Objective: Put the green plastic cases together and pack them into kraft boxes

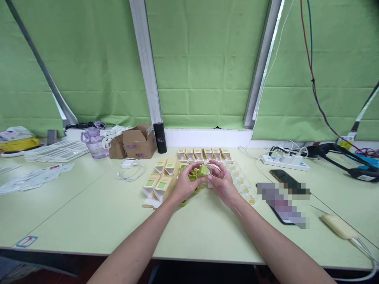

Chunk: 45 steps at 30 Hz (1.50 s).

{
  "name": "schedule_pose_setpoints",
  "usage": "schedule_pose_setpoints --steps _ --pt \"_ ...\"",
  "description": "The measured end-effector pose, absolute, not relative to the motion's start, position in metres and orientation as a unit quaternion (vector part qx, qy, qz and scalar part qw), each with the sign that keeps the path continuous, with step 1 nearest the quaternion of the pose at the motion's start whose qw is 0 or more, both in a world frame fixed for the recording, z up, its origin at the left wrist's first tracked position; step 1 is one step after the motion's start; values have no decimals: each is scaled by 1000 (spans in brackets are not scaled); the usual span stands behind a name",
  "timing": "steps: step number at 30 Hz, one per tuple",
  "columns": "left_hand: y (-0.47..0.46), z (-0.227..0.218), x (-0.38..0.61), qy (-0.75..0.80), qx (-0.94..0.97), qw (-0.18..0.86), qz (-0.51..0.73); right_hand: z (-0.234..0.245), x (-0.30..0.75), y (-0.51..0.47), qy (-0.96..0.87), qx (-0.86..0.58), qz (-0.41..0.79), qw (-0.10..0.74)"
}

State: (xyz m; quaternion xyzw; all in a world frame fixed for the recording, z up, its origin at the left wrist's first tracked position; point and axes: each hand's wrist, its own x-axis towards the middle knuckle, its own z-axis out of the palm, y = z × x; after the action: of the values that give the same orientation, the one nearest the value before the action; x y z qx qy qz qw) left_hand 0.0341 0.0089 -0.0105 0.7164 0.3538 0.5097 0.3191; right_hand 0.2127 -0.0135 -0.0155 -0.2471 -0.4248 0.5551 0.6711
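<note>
My left hand [186, 184] and my right hand [220, 182] meet over the middle of the pale green table [89, 213], fingers curled around a small green round item [203, 171] held between them. More green pieces [189, 189] lie under my hands. Left of them sit small tan boxes with green labels [158, 185], some lying open. Behind stands a row of similar boxes [203, 154]. To the right runs a line of clear plastic trays [244, 185] with small yellow bits inside.
A cardboard box [139, 142], black cylinder [160, 137], purple bottle [94, 144] and white cable [130, 170] stand at the back left. A power strip [286, 161], phone [284, 179], black headset [340, 156] and beige mouse-like object [339, 226] lie at the right.
</note>
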Motion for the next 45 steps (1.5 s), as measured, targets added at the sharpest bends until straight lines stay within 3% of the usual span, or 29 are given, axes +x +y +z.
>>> schedule_pose_setpoints --steps 7,12,18,45 --pt "2 -6 31 335 768 251 485 -12 219 -10 -441 -283 467 712" --pt "-9 -1 30 333 843 163 391 -11 227 -4 -414 -324 392 755" --pt "-15 3 32 328 889 104 303 -12 227 -4 -409 -340 383 755" --pt "-15 2 36 314 922 72 216 -11 222 -9 -423 -350 384 743"
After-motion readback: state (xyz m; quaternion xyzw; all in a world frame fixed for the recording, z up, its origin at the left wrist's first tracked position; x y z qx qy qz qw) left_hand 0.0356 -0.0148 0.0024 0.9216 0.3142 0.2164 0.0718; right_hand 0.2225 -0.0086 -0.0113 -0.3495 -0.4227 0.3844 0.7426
